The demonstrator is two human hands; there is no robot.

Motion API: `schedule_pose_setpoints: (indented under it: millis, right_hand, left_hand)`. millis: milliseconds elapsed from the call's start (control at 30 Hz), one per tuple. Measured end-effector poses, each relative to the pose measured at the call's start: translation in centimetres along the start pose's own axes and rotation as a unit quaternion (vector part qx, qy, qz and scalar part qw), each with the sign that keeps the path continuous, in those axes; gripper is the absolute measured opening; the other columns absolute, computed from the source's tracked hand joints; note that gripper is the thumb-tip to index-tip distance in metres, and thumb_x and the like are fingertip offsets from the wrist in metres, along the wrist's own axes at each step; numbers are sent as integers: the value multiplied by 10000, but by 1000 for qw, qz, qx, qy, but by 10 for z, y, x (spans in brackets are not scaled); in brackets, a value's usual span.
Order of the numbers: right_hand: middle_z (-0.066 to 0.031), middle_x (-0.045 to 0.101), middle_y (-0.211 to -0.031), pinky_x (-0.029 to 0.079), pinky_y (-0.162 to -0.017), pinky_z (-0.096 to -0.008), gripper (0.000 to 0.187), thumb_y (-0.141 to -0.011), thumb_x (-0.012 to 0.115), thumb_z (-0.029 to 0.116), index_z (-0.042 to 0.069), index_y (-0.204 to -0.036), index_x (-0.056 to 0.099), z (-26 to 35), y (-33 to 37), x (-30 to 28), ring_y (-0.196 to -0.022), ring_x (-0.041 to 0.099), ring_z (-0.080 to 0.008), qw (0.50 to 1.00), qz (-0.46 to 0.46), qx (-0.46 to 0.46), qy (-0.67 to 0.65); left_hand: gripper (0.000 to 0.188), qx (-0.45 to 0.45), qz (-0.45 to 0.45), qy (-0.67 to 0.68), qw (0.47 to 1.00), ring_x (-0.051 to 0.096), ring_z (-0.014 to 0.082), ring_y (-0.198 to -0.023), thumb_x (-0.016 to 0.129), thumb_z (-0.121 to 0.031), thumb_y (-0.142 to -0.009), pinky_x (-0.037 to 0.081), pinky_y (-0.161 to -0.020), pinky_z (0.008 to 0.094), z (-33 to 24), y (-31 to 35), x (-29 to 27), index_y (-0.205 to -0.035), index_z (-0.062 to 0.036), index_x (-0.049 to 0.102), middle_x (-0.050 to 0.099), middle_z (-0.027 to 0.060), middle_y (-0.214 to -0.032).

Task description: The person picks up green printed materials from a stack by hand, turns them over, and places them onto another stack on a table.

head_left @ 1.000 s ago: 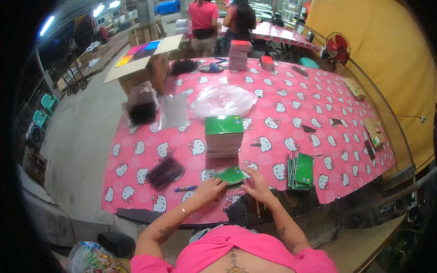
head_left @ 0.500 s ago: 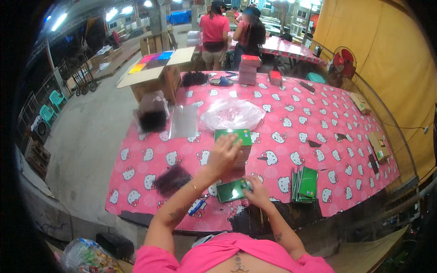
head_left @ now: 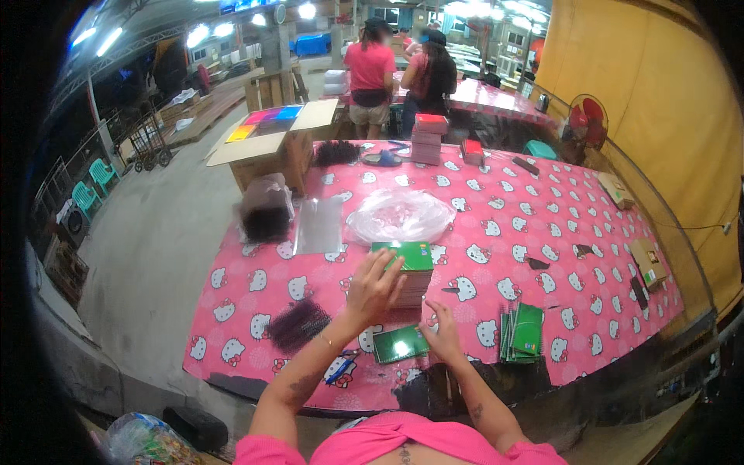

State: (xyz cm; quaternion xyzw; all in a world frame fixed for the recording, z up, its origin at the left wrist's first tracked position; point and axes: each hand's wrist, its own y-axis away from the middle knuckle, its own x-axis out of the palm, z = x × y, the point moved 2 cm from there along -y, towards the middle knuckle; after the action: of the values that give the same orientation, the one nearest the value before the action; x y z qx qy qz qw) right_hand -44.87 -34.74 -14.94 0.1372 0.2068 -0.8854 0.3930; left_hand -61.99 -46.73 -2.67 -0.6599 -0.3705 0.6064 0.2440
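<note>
Atop green notebook stack (head_left: 416,259), L hand (head_left: 373,291) placed, fingers spread; stack's near side, R hand (head_left: 443,333) set by loose notebook (head_left: 399,345), fingers parted; notebook prob. light, slick, best gripped @ edges.

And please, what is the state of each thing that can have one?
Left hand: open, at the booklet stack
Right hand: open, by the single booklet
Booklet stack: upright
Single booklet: flat, green cover up
Ring-bound notebooks: closed, piled
Carton: flaps open
Clear plastic: crumpled
Lamps: lit
Fan: spinning or not, cannot tell
</note>
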Motion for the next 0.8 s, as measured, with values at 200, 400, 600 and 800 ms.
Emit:
schedule_pose_setpoints:
  millis: [200, 400, 600, 800]
  right_hand:
    - [-205, 538, -1315, 438, -1043, -438, 507, -843, 713, 128, 57, -1325, 571, 16, -11, -5, -1239, 519, -383, 998, -11, -56, 23]
    - [-186, 549, -1308, 442, -1036, -407, 554, -832, 731, 100, 43, -1351, 544, 11, 6, -9, -1253, 521, -333, 999, -8, 13, -45]
    - [-123, 539, -1304, 414, -1059, -359, 715, -831, 756, 83, 42, -1453, 405, 8, 19, -15, -1270, 503, -241, 989, -37, -36, -137]
    - [-63, 619, -1105, 442, -984, -320, 401, -886, 699, 40, 52, -1251, 533, -21, 32, 22, -1079, 583, -169, 967, 63, 51, -241]
  left_hand:
    - [365, 78, 143, -8, 987, 647, 323, -1118, 630, -147, -872, 520, -955, 427, 29, 2, 30, -1211, -11, 634, 681, 163, -1133]
    - [407, 121, 94, -22, 988, 659, 278, -1023, 616, -107, -823, 530, -867, 401, 12, 4, 6, -1225, -54, 642, 675, 101, -1088]
    - [428, 37, 114, 26, 992, 615, 242, -841, 630, -109, -812, 479, -749, 400, -39, 58, -20, -1240, -98, 646, 651, 66, -970]
    - [426, -142, 68, 89, 984, 570, 332, -1088, 632, -69, -838, 430, -972, 501, -49, 133, 21, -1262, -109, 633, 586, 148, -1180]
